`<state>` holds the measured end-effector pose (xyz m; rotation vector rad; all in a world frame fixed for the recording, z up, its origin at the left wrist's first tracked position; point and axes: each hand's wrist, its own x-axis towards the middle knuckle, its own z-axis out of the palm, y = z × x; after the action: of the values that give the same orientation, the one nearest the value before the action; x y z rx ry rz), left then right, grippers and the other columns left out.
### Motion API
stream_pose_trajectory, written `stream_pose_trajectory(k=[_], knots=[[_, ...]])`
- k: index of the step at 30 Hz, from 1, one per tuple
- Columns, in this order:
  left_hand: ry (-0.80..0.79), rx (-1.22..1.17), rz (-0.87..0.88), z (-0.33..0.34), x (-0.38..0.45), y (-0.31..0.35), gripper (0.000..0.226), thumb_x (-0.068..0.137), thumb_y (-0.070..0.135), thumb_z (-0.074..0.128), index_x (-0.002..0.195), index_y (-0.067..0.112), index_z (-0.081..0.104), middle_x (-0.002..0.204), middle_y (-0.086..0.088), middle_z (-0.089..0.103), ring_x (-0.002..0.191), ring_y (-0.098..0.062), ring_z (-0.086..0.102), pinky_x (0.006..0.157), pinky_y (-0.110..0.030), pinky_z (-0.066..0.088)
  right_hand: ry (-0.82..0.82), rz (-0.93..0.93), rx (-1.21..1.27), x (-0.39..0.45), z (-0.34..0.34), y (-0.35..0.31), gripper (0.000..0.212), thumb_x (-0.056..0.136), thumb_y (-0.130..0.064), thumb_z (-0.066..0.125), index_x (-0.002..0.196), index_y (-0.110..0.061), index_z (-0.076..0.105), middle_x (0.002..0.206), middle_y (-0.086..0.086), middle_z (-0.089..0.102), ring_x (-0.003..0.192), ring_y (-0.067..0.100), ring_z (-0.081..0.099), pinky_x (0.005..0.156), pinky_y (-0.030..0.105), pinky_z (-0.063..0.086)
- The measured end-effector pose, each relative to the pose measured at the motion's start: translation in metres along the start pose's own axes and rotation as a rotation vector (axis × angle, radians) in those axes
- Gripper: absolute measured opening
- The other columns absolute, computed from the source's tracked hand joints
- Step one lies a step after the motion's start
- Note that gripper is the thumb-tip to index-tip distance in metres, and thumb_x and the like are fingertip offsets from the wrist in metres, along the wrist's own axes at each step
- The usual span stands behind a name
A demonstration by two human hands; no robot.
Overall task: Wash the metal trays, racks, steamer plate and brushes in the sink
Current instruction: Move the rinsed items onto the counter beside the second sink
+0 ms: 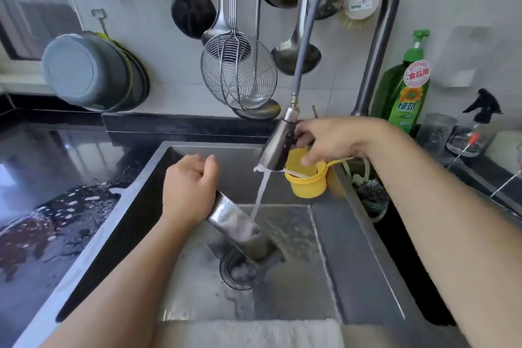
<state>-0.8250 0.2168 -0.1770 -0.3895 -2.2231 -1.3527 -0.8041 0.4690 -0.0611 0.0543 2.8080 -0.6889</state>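
Rinsing metal tray (240,230), right hand (330,140) gripping sprayer (278,143)

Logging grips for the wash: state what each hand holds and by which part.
Left hand grips the metal tray by its upper end. Right hand holds the pull-out spray head by its side, near the top.

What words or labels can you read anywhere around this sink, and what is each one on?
"食品用": round red-and-white sticker on the green soap bottle.
"绿劲": large characters on the same bottle's lower label, under a sunflower picture.
Smaller print beneath those characters: too small to read.
White label on the round brush hanging by the tap: green print, too blurred to read.
Nothing else legible.
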Motion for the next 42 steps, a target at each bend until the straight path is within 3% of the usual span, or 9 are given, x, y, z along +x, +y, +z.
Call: stream_pose_trajectory(k=[5, 9, 16, 21, 24, 32, 35, 39, 42], knots=[[-0.018, 0.217, -0.004, 0.000, 0.011, 0.038, 0.063, 0.100, 0.027, 0.048, 0.044, 0.016, 0.023, 0.040, 0.002, 0.028, 0.045, -0.019, 0.031, 0.052, -0.033, 0.023, 0.272, -0.085, -1.064, 0.059, -0.001, 0.031, 0.037, 0.102, -0.026, 0.049, 0.136, -0.014, 0.057, 0.140, 0.008, 0.054, 0.140, 0.035, 0.035, 0.114, 0.047, 0.033], [-0.110, 0.374, -0.131, 0.004, 0.039, 0.066, 0.057, 0.102, 0.042, 0.038, 0.063, 0.009, 0.061, 0.074, -0.013, 0.062, 0.081, -0.037, 0.055, 0.074, -0.039, 0.040, 0.209, 0.068, -1.393, 0.065, -0.020, 0.060, 0.057, 0.105, -0.055, 0.032, 0.141, -0.019, 0.058, 0.150, 0.004, 0.048, 0.148, 0.036, 0.022, 0.117, 0.055, 0.018], [-0.463, 0.571, -0.330, 0.001, 0.069, 0.087, 0.062, 0.110, 0.051, 0.030, 0.118, 0.001, 0.065, 0.121, -0.023, 0.064, 0.117, -0.040, 0.060, 0.088, -0.039, 0.044, 0.340, 0.018, -1.058, 0.014, -0.031, 0.052, 0.060, 0.103, -0.057, 0.032, 0.152, -0.024, 0.042, 0.160, 0.009, 0.034, 0.151, 0.037, 0.014, 0.123, 0.056, 0.011], [-0.731, 0.515, -0.374, -0.004, 0.046, 0.118, 0.070, 0.101, 0.070, 0.035, 0.070, 0.013, 0.060, 0.064, -0.011, 0.060, 0.056, -0.025, 0.057, 0.063, -0.030, 0.044, 0.450, -0.008, -0.984, -0.100, -0.062, 0.087, 0.043, 0.103, -0.043, 0.043, 0.131, -0.016, 0.062, 0.137, 0.010, 0.052, 0.134, 0.033, 0.035, 0.118, 0.047, 0.024], [-0.801, 0.666, -0.203, -0.003, 0.024, 0.137, 0.056, 0.106, 0.059, 0.039, 0.081, 0.015, 0.062, 0.082, -0.012, 0.065, 0.081, -0.030, 0.066, 0.077, -0.033, 0.046, 0.432, 0.021, -0.954, -0.157, -0.061, 0.112, 0.040, 0.102, -0.041, 0.043, 0.120, -0.016, 0.068, 0.122, 0.007, 0.060, 0.119, 0.027, 0.046, 0.108, 0.044, 0.040], [-0.495, 0.723, -0.253, -0.004, 0.004, 0.157, 0.026, 0.098, 0.015, 0.050, 0.114, 0.013, 0.070, 0.106, -0.009, 0.070, 0.098, -0.032, 0.068, 0.084, -0.037, 0.056, 0.742, 0.115, -0.550, -0.252, -0.032, 0.176, 0.035, 0.105, -0.036, 0.043, 0.107, -0.015, 0.071, 0.114, 0.003, 0.063, 0.113, 0.024, 0.048, 0.102, 0.040, 0.041], [-0.491, 0.491, -0.359, -0.008, 0.003, 0.187, 0.028, 0.103, 0.012, 0.047, 0.118, 0.001, 0.068, 0.112, -0.017, 0.070, 0.105, -0.035, 0.067, 0.089, -0.039, 0.054, 0.690, 0.138, -0.491, -0.276, -0.019, 0.190, 0.034, 0.105, -0.039, 0.043, 0.114, -0.018, 0.068, 0.119, 0.000, 0.061, 0.117, 0.020, 0.046, 0.101, 0.037, 0.040], [-0.570, 0.084, -0.545, -0.003, -0.013, 0.220, 0.033, 0.102, -0.009, 0.038, 0.076, 0.003, 0.054, 0.048, -0.009, 0.050, 0.050, -0.021, 0.051, 0.055, -0.029, 0.045, 0.429, 0.197, -0.758, -0.280, -0.004, 0.205, 0.046, 0.103, -0.051, 0.044, 0.130, -0.019, 0.062, 0.134, 0.001, 0.057, 0.129, 0.022, 0.041, 0.115, 0.038, 0.030], [-0.520, 0.000, -0.492, 0.011, -0.018, 0.234, 0.031, 0.100, -0.010, 0.037, 0.081, 0.007, 0.054, 0.067, -0.012, 0.056, 0.057, -0.020, 0.054, 0.046, -0.020, 0.044, 0.369, 0.170, -0.935, -0.264, 0.010, 0.211, 0.043, 0.101, -0.048, 0.050, 0.127, -0.017, 0.063, 0.129, 0.004, 0.060, 0.129, 0.027, 0.043, 0.123, 0.045, 0.017]])
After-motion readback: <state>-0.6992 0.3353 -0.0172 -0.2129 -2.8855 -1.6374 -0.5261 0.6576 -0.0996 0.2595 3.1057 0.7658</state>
